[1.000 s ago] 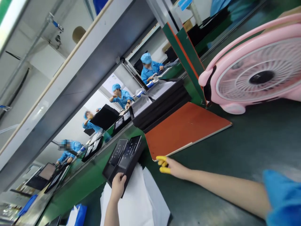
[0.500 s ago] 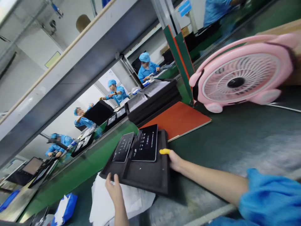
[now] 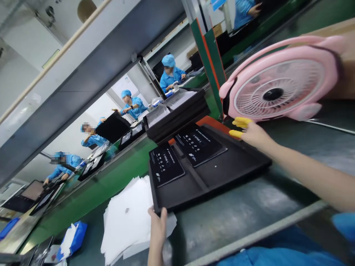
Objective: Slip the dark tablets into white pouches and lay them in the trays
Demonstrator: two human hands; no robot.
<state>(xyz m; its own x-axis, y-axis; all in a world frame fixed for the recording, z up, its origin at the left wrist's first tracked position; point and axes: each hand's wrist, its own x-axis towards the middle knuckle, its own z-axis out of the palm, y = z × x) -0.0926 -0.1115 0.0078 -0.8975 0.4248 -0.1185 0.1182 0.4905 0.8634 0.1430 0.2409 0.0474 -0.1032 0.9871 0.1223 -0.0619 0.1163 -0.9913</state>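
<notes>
A black tray [image 3: 222, 173] lies across the dark work table in front of me, partly over an orange board [image 3: 211, 121]. Two dark flat panels with white print rest in its far compartments, one on the left [image 3: 165, 165] and one on the right [image 3: 199, 143]. My left hand [image 3: 157, 229] grips the tray's near left corner, thumb on its rim. My right hand [image 3: 249, 130], with yellow finger cots, holds the tray's far right corner, just under a pink fan [image 3: 280, 85].
A pile of white sheets [image 3: 127, 218] lies left of the tray. A stack of black trays [image 3: 177, 112] stands behind it by the green conveyor [image 3: 111, 181]. Several people in blue work along the line. A blue tissue pack [image 3: 72, 238] sits at lower left.
I have drawn the tray from the conveyor side toward me and to the right. It now covers most of the orange board. My right hand moved up to the fan.
</notes>
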